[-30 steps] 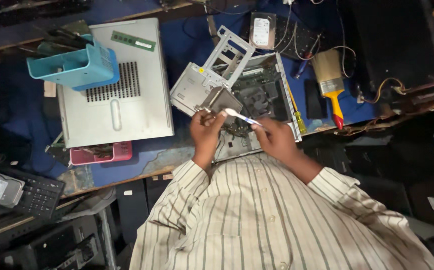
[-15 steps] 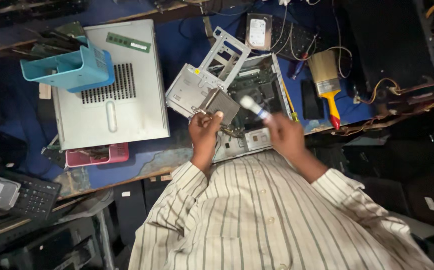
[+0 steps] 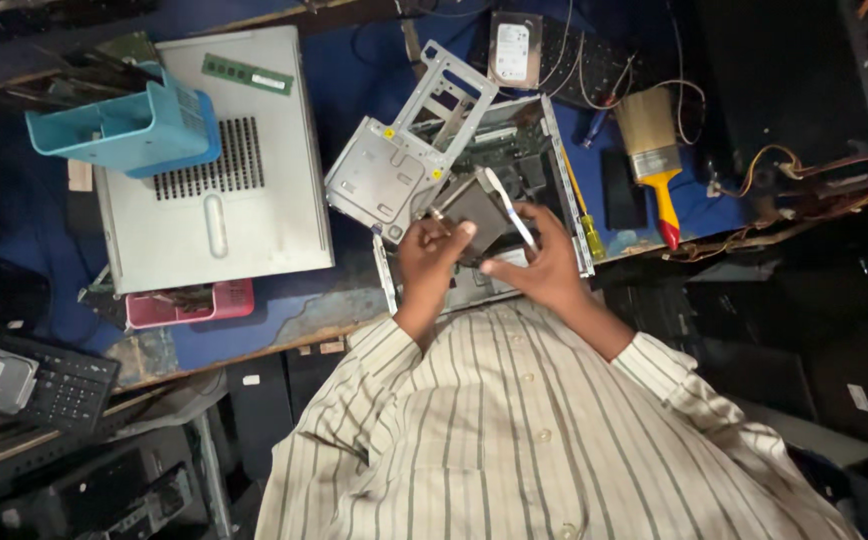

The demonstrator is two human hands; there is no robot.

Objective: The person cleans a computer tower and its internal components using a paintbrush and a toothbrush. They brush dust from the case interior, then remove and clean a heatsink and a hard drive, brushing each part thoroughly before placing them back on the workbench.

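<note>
My left hand [image 3: 426, 262] grips the lower left corner of a dark grey square part [image 3: 469, 212], holding it tilted over an open small computer case [image 3: 562, 160]. My right hand [image 3: 544, 262] holds a slim white tool [image 3: 510, 208], pinched between the fingers, and also touches the part's right edge. The tool lies slantwise across the part's right side with its tip pointing up and to the left. A silver metal drive cage [image 3: 386, 172] leans on the case just left of my hands.
A grey case panel [image 3: 254, 215] carries a blue plastic tray [image 3: 119, 130] and a green memory stick [image 3: 249, 74]. A paintbrush [image 3: 652, 150], a yellow screwdriver [image 3: 586, 222] and a hard drive [image 3: 512, 50] lie right of and behind the case. A pink tray [image 3: 189, 305] sits near the front edge of the table.
My right hand has swung the white tool from lying level between both hands to slanting upward across the grey part. My left hand has shifted its grip on the part a little.
</note>
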